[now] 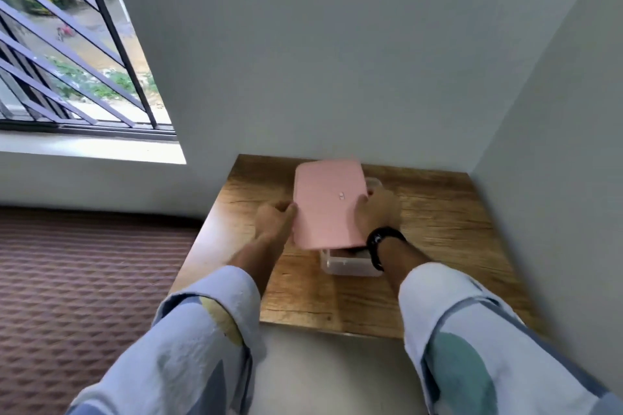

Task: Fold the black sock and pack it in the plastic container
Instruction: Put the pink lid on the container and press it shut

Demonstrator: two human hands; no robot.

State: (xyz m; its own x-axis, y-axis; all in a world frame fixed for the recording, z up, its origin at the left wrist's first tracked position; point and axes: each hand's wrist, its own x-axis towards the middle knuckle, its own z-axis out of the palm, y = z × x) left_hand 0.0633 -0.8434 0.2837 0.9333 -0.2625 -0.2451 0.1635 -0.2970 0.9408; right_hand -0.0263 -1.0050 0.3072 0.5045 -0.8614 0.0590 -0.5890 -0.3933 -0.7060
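A pink lid point(327, 202) is held tilted over a clear plastic container point(350, 264) on a wooden table point(448, 229). My left hand point(274, 221) grips the lid's left edge and my right hand point(372, 212) grips its right edge. A dark strip shows under the lid's near edge inside the container; I cannot tell whether it is the black sock. The lid hides most of the container. A black band sits on my right wrist.
The table stands in a corner, with grey walls behind it and to its right. A bed or mat with a brown patterned cover point(84, 280) lies to the left. A barred window point(67, 44) is at the upper left.
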